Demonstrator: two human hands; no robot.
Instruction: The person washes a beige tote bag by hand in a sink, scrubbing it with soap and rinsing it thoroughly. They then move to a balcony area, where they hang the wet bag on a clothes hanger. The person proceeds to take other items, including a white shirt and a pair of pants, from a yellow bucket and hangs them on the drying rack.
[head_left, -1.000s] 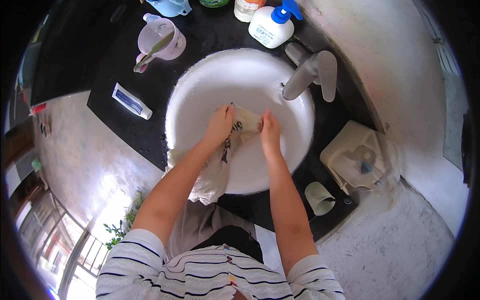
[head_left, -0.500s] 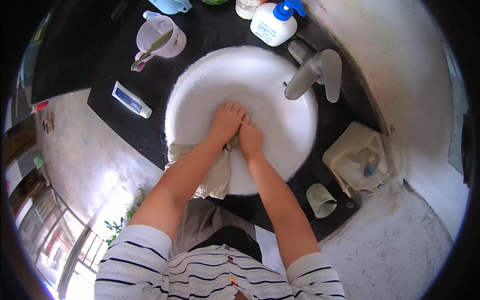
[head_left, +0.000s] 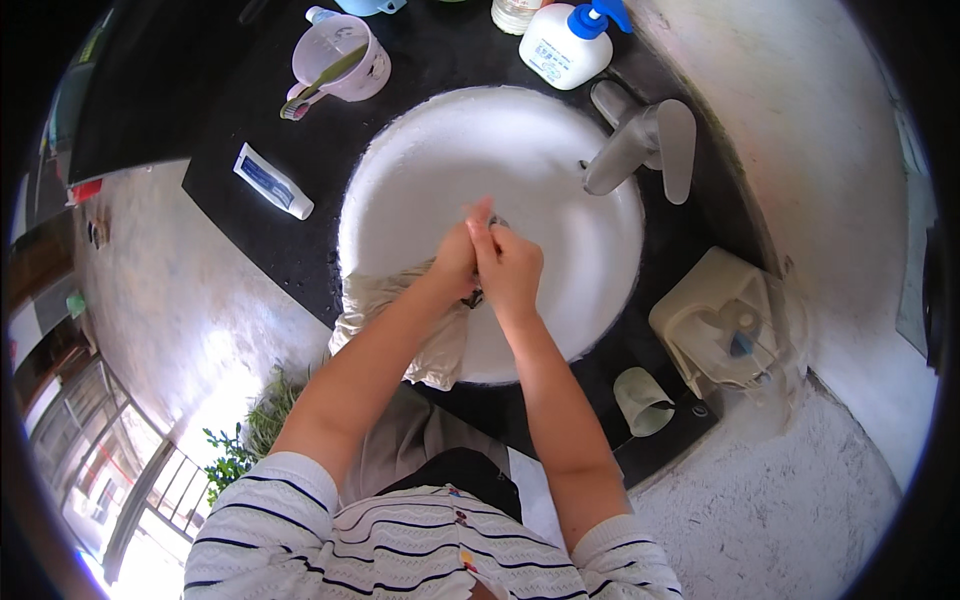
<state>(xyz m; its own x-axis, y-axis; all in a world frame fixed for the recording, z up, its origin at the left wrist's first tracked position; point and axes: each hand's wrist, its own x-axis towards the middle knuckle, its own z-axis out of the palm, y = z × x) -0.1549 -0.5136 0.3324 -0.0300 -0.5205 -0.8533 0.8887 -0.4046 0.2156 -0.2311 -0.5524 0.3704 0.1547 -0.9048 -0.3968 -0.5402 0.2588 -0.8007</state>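
Beige cloth [head_left: 438, 347] hung over the near-left rim of the white sink [head_left: 585, 290], its far end bunched in the closed grip of the left hand [head_left: 457, 255] and right hand [head_left: 513, 265]. On the dark desk [head_left: 250, 225], a tube [head_left: 272, 183] lay left, a faucet [head_left: 630, 153] far right.

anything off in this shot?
Mildly: the beige cloth isn't all inside the white basin; part hangs over its near-left rim. Small specks dot the black counter left of it, possibly splashes. No damage evident.
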